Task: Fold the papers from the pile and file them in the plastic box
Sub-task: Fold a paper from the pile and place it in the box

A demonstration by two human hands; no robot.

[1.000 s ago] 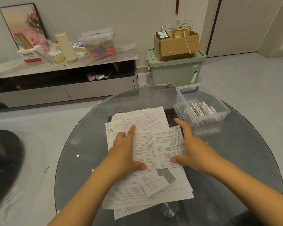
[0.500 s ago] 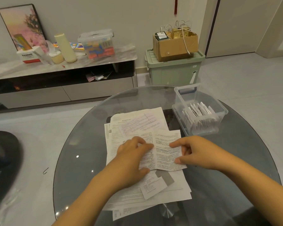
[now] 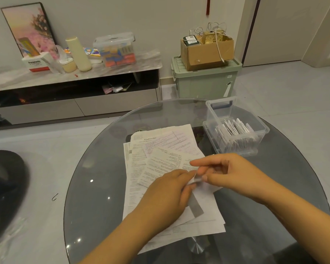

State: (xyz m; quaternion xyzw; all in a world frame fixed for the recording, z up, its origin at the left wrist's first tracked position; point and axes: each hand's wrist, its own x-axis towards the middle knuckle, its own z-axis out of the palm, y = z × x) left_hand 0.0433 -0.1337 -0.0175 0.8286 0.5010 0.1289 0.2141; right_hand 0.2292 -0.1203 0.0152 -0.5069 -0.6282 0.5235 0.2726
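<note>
Both hands, left hand (image 3: 168, 195) and right hand (image 3: 225, 172), pinch a creased printed paper (image 3: 164, 164).

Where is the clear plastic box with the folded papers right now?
In the head view, the plastic box stands on the far right part of the glass table, just right of the paper pile and beyond the right hand.

- The printed paper (image 3: 164, 164) now lies askew on the pile (image 3: 160, 212).
- Both hands, left hand (image 3: 170, 189) and right hand (image 3: 223, 172), have shifted to pinch its right corner together.
</note>
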